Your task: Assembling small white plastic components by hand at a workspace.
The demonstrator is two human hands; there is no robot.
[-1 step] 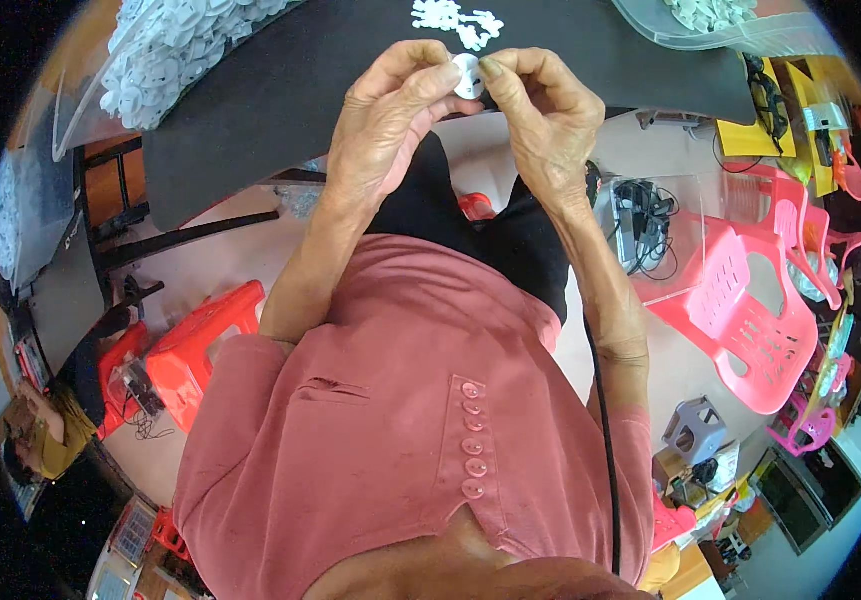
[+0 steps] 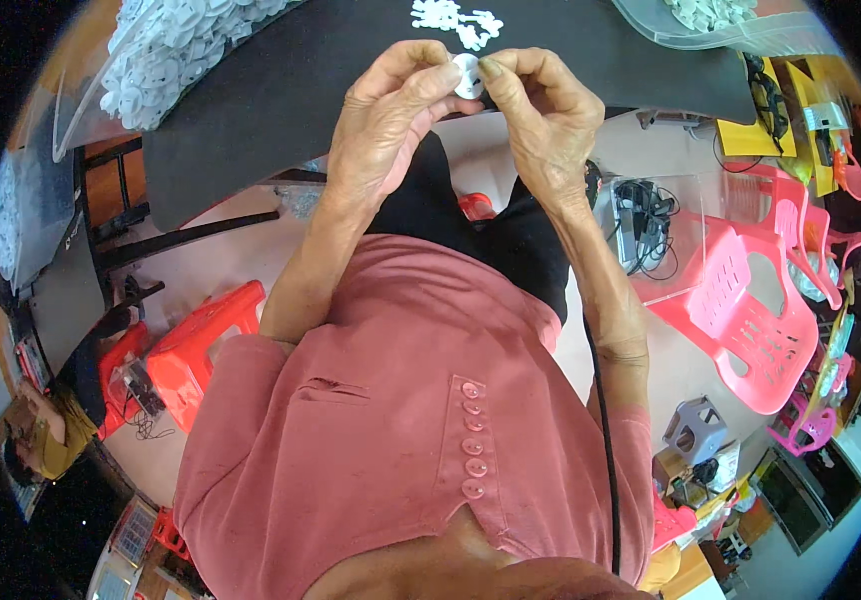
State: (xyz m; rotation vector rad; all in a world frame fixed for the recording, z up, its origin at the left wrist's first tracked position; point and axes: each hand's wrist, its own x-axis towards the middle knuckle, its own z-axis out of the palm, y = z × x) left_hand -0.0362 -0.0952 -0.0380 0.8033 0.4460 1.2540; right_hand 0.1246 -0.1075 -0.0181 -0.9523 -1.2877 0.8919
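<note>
two hands: both yours, raised together over the near edge of the dark tabletop (image 2: 251, 125).
left hand: your left hand (image 2: 386, 130) pinches the white disc (image 2: 469, 76), thumb on its left side, fingers beneath.
right hand: your right hand (image 2: 556, 125) has thumb and bent forefinger at the disc's right edge; whether it also grips a small part, you cannot tell from here.
disc: between your fingertips, with a small dark mark or slot near the right thumb.
step: looks like close two-handed work on one disc.
next move: probably calls for a steady left pinch and a fine, light touch from the right.
loose pieces: a scatter of small white pieces (image 2: 438, 14), uncontained, just beyond your fingertips.
left bin: beyond your left hand, a clear bin (image 2: 75, 112) heaped with flat, rounded white parts (image 2: 151, 70).
right tub: beyond your right hand, a clear tub (image 2: 741, 40) holding small whitish parts (image 2: 711, 12), too small to make out.
</note>
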